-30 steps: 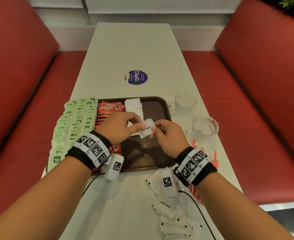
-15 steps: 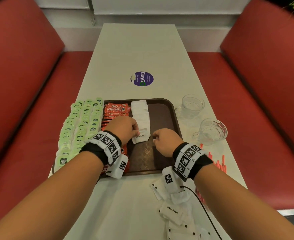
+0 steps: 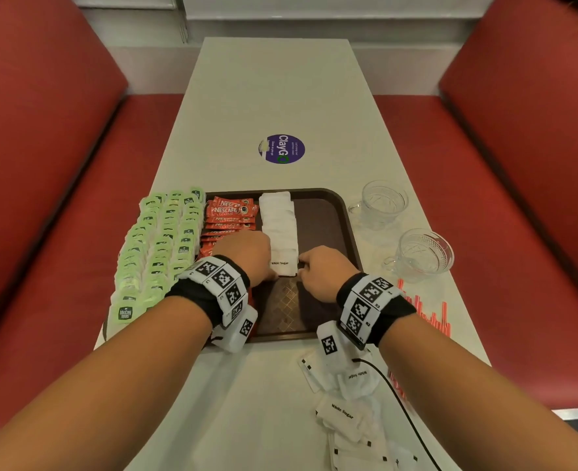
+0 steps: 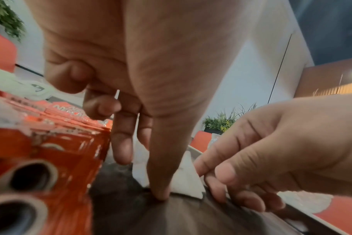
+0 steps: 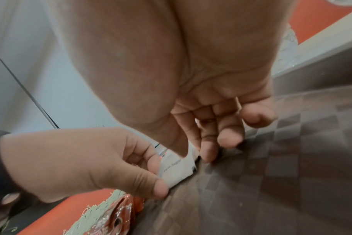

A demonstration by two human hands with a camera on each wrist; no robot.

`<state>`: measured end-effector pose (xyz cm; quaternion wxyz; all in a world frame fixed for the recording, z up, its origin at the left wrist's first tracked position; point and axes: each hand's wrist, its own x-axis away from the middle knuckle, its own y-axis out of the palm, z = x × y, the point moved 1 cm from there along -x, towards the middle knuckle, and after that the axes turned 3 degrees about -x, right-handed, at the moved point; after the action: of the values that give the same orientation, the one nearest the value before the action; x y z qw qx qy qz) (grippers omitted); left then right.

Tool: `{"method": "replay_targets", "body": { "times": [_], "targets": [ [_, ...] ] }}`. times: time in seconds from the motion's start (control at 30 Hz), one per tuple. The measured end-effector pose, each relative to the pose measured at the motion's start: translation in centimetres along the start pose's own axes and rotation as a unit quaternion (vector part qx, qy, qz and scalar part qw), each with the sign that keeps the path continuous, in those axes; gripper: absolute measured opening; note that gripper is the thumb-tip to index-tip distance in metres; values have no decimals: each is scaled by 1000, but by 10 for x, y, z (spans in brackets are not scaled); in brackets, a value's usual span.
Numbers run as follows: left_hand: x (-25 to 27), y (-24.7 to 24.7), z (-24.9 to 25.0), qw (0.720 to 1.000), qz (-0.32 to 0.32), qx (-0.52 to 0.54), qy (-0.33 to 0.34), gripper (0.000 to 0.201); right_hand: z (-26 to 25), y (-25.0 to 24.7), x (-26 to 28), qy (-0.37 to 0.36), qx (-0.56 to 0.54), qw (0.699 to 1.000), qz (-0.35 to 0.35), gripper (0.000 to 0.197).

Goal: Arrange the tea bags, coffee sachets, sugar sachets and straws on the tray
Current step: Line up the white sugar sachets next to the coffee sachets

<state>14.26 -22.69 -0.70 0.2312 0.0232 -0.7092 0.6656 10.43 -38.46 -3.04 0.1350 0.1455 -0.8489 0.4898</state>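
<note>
Sugar sachet [image 3: 282, 265], marked "White Sugar", is lying at the near end of the white row on the tray [image 3: 343, 212], and I am seating it between my two hands. My left hand [image 3: 247, 254] is pinching its left edge, thumb pressing down at the near corner, the other fingers curled. My right hand [image 3: 325, 271] is touching its right edge with its fingertips [image 5: 208, 155]; whether they are gripping or merely nudging, I cannot tell. Coffee sachets [image 3: 231, 212] are lying in a red row just left of my left hand, and tea bags [image 3: 160, 243] are sitting further left, overhanging the tray's left rim.

Judgement: the sugar step is in hand and only partly done. Loose sugar sachets [image 3: 343, 413] are waiting on the worktop [image 3: 274, 79] below my right wrist, and the straws [image 3: 430, 317] are lying right of that wrist, untouched. Next move calls for releasing this sachet without skewing the row, then my right hand drawing back for another from the loose pile.
</note>
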Motion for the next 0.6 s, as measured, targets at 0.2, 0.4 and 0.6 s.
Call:
{"method": "replay_targets", "body": {
  "times": [0.2,0.4,0.6],
  "targets": [
    [-14,-3,-1,1000,-5,-8,-12,39,-5,-1,-9,11,15,1000,-11,24],
    [10,-18,-1,999,48,26,-6,33,-6,-17,18,16,29,999,-2,33],
    [80,-18,22,983,113,135,46,18,5,-34,97,-14,17,1000,4,36]
  ]
}}
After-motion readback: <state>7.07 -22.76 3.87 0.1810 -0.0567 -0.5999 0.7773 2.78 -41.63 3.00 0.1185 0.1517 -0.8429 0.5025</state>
